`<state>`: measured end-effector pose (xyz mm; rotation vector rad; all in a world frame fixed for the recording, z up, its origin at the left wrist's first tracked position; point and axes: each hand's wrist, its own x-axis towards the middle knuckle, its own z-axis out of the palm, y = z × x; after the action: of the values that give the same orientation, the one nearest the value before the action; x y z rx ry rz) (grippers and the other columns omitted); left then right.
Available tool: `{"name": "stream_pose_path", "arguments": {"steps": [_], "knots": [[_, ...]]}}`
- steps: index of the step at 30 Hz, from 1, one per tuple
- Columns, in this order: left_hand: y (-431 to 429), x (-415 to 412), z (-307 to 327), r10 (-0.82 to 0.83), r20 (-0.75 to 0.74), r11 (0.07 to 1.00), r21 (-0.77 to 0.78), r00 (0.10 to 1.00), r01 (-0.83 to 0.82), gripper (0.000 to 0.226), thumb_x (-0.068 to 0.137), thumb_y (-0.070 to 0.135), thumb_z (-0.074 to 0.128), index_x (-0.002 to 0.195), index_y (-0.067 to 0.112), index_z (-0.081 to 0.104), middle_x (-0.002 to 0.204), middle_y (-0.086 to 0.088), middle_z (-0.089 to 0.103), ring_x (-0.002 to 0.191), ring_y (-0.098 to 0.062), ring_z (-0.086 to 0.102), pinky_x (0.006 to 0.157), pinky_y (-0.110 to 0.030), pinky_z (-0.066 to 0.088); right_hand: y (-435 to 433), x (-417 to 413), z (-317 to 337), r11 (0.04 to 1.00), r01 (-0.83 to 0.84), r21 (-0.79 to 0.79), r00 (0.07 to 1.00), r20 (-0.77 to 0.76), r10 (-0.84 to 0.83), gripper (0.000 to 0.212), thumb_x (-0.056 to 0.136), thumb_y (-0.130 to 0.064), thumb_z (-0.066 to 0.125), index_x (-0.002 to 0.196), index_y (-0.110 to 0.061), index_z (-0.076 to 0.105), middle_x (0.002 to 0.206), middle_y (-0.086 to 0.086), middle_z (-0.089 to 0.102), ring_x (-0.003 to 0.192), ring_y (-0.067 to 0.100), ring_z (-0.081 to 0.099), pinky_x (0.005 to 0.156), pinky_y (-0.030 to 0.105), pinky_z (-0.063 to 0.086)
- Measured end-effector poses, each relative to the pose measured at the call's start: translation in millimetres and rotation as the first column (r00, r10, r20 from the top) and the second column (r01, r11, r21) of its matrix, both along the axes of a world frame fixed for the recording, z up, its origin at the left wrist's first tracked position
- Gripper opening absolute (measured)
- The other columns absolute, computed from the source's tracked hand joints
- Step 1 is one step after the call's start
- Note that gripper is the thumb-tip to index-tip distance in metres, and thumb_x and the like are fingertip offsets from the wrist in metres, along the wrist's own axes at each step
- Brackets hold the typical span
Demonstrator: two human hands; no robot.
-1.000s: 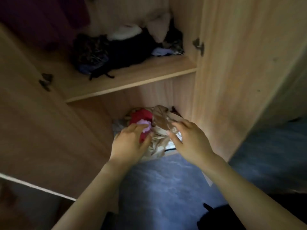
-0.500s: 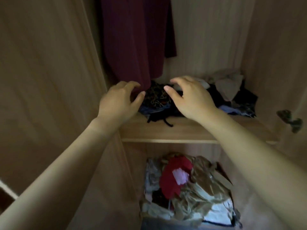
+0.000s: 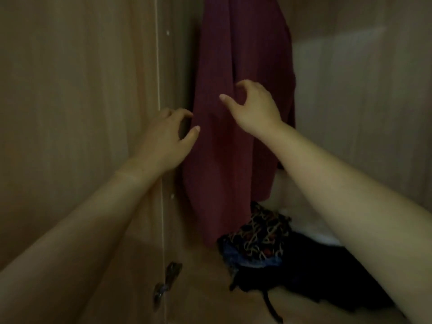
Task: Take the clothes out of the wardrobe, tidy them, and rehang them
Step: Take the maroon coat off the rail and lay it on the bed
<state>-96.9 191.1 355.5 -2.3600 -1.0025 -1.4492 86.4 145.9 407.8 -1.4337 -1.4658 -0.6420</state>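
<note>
A dark maroon garment [image 3: 233, 136] hangs inside the wooden wardrobe, its top out of view. My left hand [image 3: 167, 139] is raised at the garment's left edge, fingers loosely curved, thumb and fingers apart, holding nothing. My right hand [image 3: 253, 105] is in front of the garment's middle, fingers curved and spread, thumb out to the left, gripping nothing that I can see. Below on the shelf [image 3: 201, 286] lies a heap of clothes: a patterned dark piece [image 3: 264, 235], a blue piece [image 3: 252, 260] and black cloth [image 3: 311, 277].
The open wardrobe door [image 3: 77, 113] stands at the left, with a metal hinge [image 3: 167, 280] low on its edge. The wardrobe's back wall [image 3: 362, 101] fills the right side. The light is dim.
Both hands rose from the clothes on the bottom shelf, past the middle shelf, up to the hanging maroon garment. My view tilted upward; the lower pile is out of sight.
</note>
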Motion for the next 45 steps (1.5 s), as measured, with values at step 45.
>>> {"name": "stream_pose_path", "arguments": {"steps": [45], "knots": [[99,220,236,-0.561,0.27,0.712,0.639,0.783,0.29,0.064,0.083,0.059,0.035,0.138,0.028,0.044,0.144,-0.002,0.04,0.135,-0.02,0.033,0.109,-0.035,0.027,15,165,258,0.933,0.191,0.304,0.955,0.16,-0.248,0.066,0.085,-0.035,0.065,0.142,-0.016,0.037,0.141,0.004,0.046,0.128,0.017,0.044,0.105,0.023,0.032]]}}
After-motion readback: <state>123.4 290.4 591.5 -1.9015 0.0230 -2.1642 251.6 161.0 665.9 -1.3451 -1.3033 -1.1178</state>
